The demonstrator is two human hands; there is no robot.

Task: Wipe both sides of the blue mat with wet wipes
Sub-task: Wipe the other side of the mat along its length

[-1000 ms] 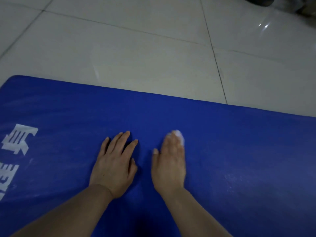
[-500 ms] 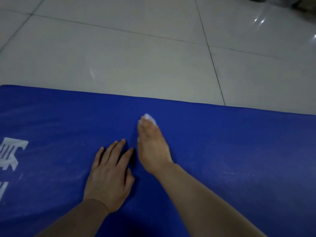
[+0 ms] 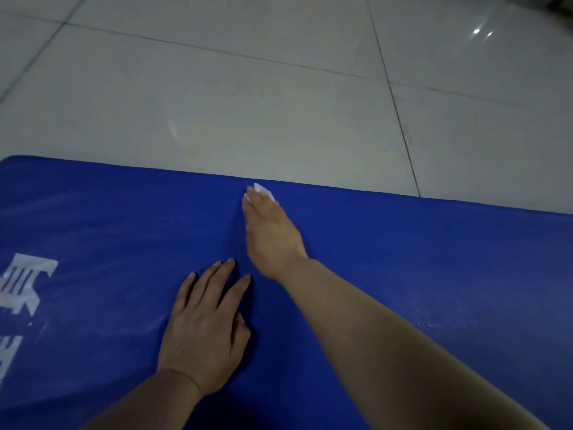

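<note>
- Where the blue mat [image 3: 403,274] meets the left edge of the view, white printed characters [image 3: 26,283] are seen on its surface — cut off by the frame and not readable.
- The mat is laid flat on a pale tiled floor [image 3: 248,97], its far edge running across the middle of the view, with faint whitish streaks showing on the blue.
- The wet wipe [image 3: 263,190] is seen only as a small white scrap, poking out beyond the fingertips of the right hand [image 3: 273,237], just short of the mat's far edge.
- The wipe is pressed down on the mat under the right hand's extended fingers; whether any finger is curled round it cannot be told, since most of the wipe is hidden beneath the hand.
- The left hand [image 3: 204,330] is laid flat on the mat, palm down, fingers straight and slightly spread — nothing is held in it.
- The left hand is placed nearer the viewer, its fingertips just beside the right wrist.
</note>
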